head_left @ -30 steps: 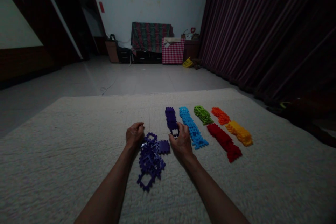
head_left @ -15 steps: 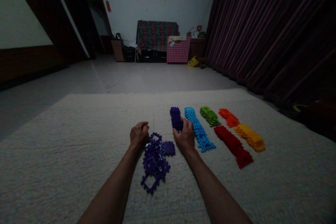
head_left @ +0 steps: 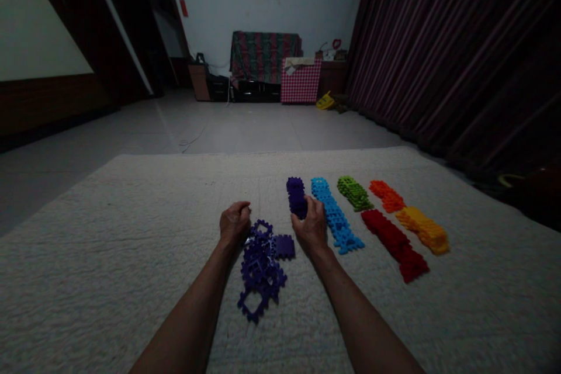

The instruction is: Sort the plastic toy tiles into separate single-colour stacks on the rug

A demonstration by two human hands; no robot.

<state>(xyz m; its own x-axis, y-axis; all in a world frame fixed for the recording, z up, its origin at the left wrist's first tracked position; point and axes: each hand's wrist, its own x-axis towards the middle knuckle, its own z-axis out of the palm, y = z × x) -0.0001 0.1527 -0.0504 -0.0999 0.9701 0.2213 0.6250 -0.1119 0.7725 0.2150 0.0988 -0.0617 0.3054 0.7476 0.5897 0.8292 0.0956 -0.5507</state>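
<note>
Sorting so far: six colour rows lay built on the rug; by my read most of the work was done, w/ only purple unfinished.
R hand: right hand was at the near end of the purple row, fingers closed round that end.
L hand: left hand sat left of the purple row & nearer the person, curled to a loose fist on the heap's far edge; couldn't tell if it pinched a piece.
Left to do: loose purple heap, just left of & nearer than the purple row, was not yet lined up.
Done rows: blue row lay just right of the purple row; green row further right; orange row beyond that; red row & yellow row right of the purple row, on the nearer side.
Count, rows: 6, i.e. 1 purple, 1 blue, 1 green, 1 orange, 1 red, 1 yellow.
Count, heaps: 1, purple only.
Count, loose pcs: too tangled & dim to number; several open-frame squares plus one solid square showed.
Count, hands: 2, both the person's own.
</note>
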